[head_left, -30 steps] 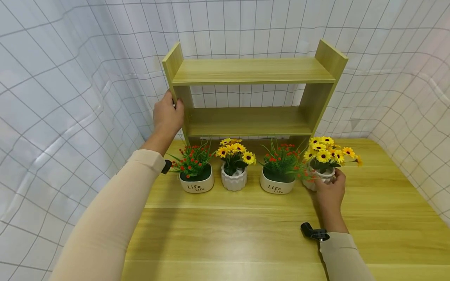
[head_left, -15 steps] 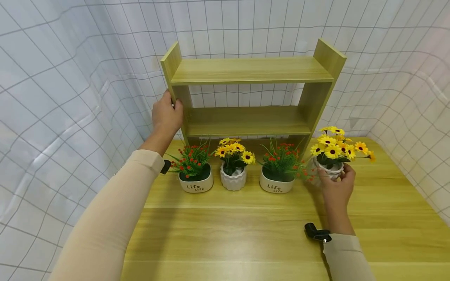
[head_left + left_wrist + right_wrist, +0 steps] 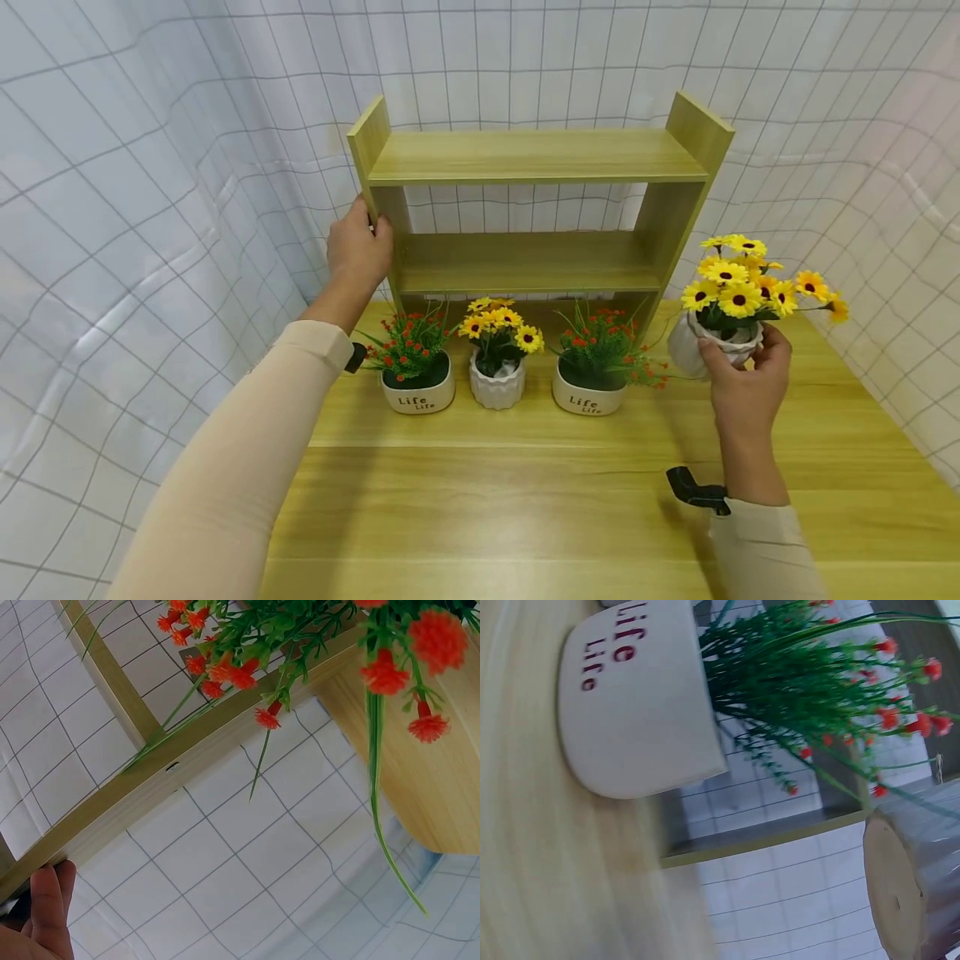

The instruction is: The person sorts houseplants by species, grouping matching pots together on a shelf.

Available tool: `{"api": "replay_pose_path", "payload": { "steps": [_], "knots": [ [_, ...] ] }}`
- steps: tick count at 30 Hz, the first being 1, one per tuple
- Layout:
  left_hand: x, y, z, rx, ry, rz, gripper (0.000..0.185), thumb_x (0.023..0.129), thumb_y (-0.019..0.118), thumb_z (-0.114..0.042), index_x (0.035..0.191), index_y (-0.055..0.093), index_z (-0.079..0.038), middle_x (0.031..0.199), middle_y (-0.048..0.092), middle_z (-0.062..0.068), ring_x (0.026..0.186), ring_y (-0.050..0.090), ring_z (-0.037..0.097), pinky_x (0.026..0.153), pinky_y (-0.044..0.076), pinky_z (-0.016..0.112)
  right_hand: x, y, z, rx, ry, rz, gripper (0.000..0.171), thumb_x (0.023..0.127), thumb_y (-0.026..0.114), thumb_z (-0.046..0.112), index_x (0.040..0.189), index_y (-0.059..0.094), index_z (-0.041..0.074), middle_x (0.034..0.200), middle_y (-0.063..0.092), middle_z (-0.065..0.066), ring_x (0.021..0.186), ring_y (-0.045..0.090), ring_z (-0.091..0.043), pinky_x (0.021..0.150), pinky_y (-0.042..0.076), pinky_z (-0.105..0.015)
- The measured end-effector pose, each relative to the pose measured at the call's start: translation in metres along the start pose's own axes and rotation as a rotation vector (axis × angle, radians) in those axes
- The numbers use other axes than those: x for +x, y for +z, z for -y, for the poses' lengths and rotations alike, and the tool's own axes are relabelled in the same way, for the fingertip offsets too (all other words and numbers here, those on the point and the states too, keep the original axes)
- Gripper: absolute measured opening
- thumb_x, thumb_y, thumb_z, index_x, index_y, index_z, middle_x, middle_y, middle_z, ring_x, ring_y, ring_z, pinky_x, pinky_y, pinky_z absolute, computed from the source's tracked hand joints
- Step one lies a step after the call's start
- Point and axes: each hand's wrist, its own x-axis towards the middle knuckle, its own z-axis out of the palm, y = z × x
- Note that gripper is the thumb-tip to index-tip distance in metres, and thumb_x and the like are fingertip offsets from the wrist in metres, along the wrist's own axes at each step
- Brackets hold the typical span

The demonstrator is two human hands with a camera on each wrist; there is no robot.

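My left hand (image 3: pixel 360 247) grips the left side panel of a light wooden shelf (image 3: pixel 536 157); in the left wrist view its fingers (image 3: pixel 49 907) curl at the panel's edge. Right of the shelf, my right hand (image 3: pixel 750 392) holds a white fluted pot (image 3: pixel 693 348) of yellow artificial sunflowers (image 3: pixel 738 287) by its rim, lifted off the table. The right wrist view shows the pot's pale base (image 3: pixel 892 892) above the tabletop. Nearest to it stands a white oval "Life" pot (image 3: pixel 587 393) with red flowers.
Another "Life" pot (image 3: pixel 418 392) of red flowers and a second fluted sunflower pot (image 3: pixel 497 385) stand in front of the shelf on the wooden table (image 3: pixel 480 500). A white gridded curtain (image 3: pixel 150 208) surrounds the table at the back and sides.
My right hand has raised the sunflower pot from beside the right "Life" pot and moved it up and to the right. My left hand stays on the shelf.
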Motion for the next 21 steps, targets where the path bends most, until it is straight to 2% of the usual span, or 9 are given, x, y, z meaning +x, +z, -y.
{"api": "replay_pose_path", "payload": {
  "steps": [10,21],
  "knots": [
    [-0.003,0.0,0.002,-0.001,0.014,-0.002,0.031,0.104,0.042,-0.021,0.124,0.056,-0.003,0.119,0.067,0.02,0.107,0.065,0.039,0.085,0.052,0.051,0.007,0.006,0.04,0.063,-0.106,0.033,0.074,0.076,0.085,0.006,0.14,0.048,0.014,0.128,0.052,-0.005,0.114,0.049,-0.017,0.078,0.045,-0.022],
    [-0.002,0.001,0.003,0.004,0.039,-0.032,0.028,0.102,0.043,-0.021,0.119,0.057,-0.003,0.117,0.068,0.019,0.106,0.064,0.04,0.085,0.051,0.052,0.014,0.021,0.087,0.199,-0.178,0.045,0.072,0.072,0.084,-0.002,0.135,0.051,0.01,0.128,0.054,-0.01,0.114,0.052,-0.021,0.081,0.047,-0.026]
  ]
}}
